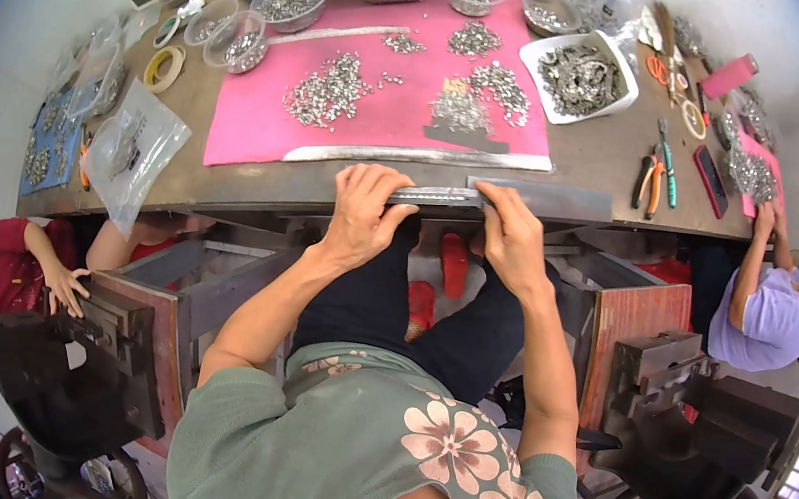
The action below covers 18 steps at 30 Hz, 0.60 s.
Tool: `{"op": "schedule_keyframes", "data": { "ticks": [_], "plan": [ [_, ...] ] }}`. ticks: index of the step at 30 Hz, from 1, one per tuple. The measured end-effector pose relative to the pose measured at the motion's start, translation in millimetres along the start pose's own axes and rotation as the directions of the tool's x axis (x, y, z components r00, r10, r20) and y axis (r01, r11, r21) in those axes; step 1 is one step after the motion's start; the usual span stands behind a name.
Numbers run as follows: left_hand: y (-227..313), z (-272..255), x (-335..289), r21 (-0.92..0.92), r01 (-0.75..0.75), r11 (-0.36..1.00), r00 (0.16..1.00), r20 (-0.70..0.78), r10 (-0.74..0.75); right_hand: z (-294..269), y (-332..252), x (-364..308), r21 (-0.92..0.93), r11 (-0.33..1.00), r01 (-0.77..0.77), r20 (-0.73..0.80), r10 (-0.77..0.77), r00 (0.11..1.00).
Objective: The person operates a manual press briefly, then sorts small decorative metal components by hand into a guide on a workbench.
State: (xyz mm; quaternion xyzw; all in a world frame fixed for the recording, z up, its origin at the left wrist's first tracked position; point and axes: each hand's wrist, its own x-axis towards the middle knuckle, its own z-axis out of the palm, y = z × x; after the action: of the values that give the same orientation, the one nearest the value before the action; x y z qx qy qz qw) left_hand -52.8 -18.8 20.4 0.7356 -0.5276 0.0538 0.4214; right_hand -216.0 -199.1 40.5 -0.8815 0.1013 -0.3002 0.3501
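Note:
Between my two hands is a narrow grey metal bar (439,196) with a bright line of what look like small metal pieces along it. It lies level at the table's front edge. My left hand (364,213) is closed round its left end, and my right hand (514,239) pinches the right end between thumb and fingers. A flat grey metal plate (567,201) lies on the table edge just beyond my right hand. On the pink mat (244,123) in front are loose piles of small silvery metal pieces (327,91), with a dark flat strip (464,140) beside one pile.
A white tray of metal pieces (625,95) and clear tubs (293,24) stand around the mat. Pliers (646,186), a phone (710,180) and tape (163,69) lie at the sides. A plastic bag (134,154) hangs over the edge. Co-workers sit left and right.

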Motion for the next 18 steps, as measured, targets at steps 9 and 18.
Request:
{"op": "schedule_keyframes", "data": {
  "ticks": [9,18],
  "plan": [
    [-52.8,-6.8,15.1,-0.022,0.061,0.998,0.998,0.002,-0.061,64.8,12.6,31.1,-0.201,0.978,0.060,-0.025,-0.067,0.997],
    [-49.2,-1.1,17.8,0.088,0.004,0.996,0.999,-0.049,0.000,81.3,22.4,26.6,-0.304,0.953,0.022,-0.142,-0.068,0.988]
  ]
}}
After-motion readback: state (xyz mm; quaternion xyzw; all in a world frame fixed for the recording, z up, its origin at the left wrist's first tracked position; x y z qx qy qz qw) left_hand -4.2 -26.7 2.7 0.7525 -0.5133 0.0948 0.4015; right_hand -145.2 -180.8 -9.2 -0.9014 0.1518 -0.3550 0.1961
